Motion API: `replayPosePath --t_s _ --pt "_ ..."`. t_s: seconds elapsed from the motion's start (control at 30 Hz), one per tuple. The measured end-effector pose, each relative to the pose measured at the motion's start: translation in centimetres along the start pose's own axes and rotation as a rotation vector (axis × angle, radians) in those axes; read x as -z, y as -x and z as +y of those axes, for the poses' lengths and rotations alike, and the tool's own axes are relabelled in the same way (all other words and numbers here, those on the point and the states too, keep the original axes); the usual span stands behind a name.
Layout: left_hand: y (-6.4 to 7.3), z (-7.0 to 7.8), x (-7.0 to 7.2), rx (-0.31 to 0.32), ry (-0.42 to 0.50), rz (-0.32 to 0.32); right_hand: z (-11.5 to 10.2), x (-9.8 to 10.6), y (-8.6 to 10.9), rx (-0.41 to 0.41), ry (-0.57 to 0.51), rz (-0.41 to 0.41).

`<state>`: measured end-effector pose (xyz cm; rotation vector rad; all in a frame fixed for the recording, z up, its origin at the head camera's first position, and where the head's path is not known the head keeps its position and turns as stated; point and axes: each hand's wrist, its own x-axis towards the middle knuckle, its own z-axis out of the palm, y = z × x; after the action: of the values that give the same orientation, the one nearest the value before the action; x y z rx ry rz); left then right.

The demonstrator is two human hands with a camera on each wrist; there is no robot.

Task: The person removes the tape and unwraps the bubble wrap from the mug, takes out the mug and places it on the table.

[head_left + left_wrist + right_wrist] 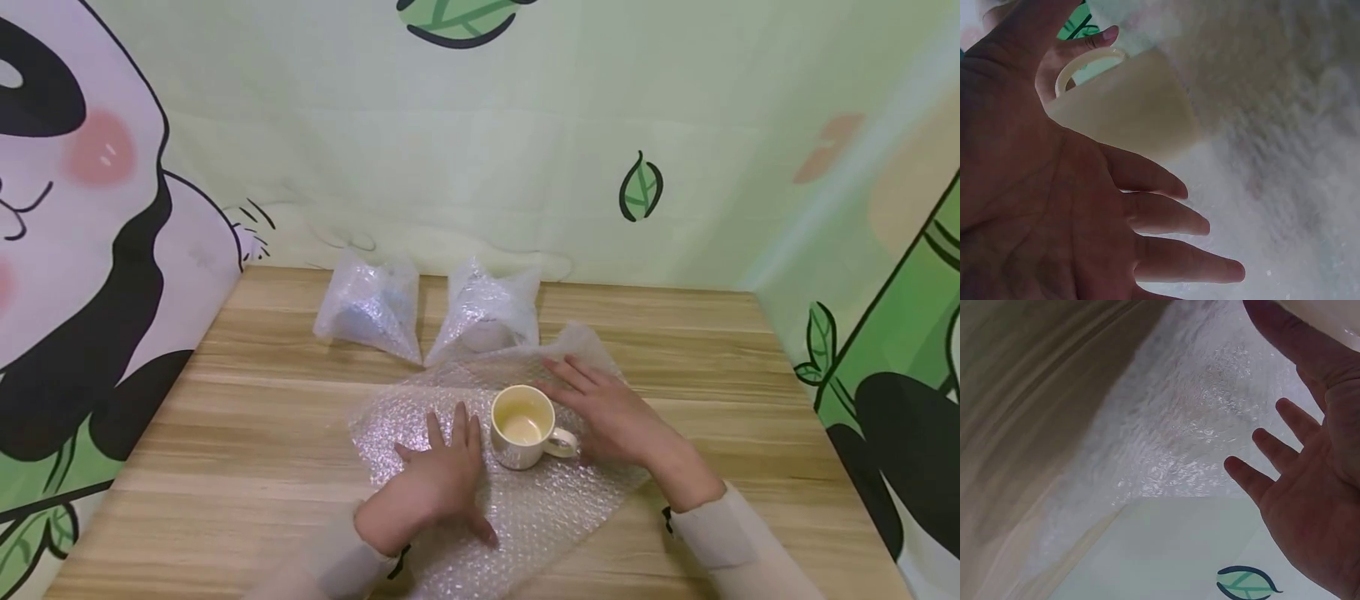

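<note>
Standing upright between the two hands in the head view, the cream mug (521,446) is set on a bubble wrap sheet (551,517) laid over the wooden surface (247,454). Its handle (566,443) is turned toward the right hand (611,412), just beside it; the left hand (442,475) is placed near the opposite wall. Both hands are spread, fingers extended, nothing gripped. Sheet's near end cut off by the frame; contents of the bluish bundle (367,310) and paler bundle (491,304) cannot be made out.

Left wrist view: mug partly hidden by the left hand; part of the right hand seen beyond the handle. Contact cannot be told.

Right wrist view: only a pale sliver of mug shown, upper right corner; index finger mostly hidden behind the thumb.
</note>
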<state>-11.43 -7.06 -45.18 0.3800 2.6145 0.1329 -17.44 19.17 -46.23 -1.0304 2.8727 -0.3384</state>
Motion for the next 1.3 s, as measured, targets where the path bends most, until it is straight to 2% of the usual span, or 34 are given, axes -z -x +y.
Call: replayPosePath --t_s 0.2,0.43,1.0,1.3 --pt "0.0 0.5 -1.0 0.016 -0.049 -0.005 0.3 -0.7 -0.5 -0.017 0.015 -0.069" --pt "-0.5 0.8 -1.8 0.024 -0.103 -0.005 0.2 -0.8 -0.9 -0.022 0.026 -0.079" --pt "-0.6 0.6 -2.1 0.014 -0.069 -0.03 0.0 -0.7 -2.3 -0.036 0.111 -0.182" --pt "-0.7 0.6 -2.2 0.027 -0.067 -0.036 0.2 -0.8 -3.1 -0.038 0.077 -0.217"
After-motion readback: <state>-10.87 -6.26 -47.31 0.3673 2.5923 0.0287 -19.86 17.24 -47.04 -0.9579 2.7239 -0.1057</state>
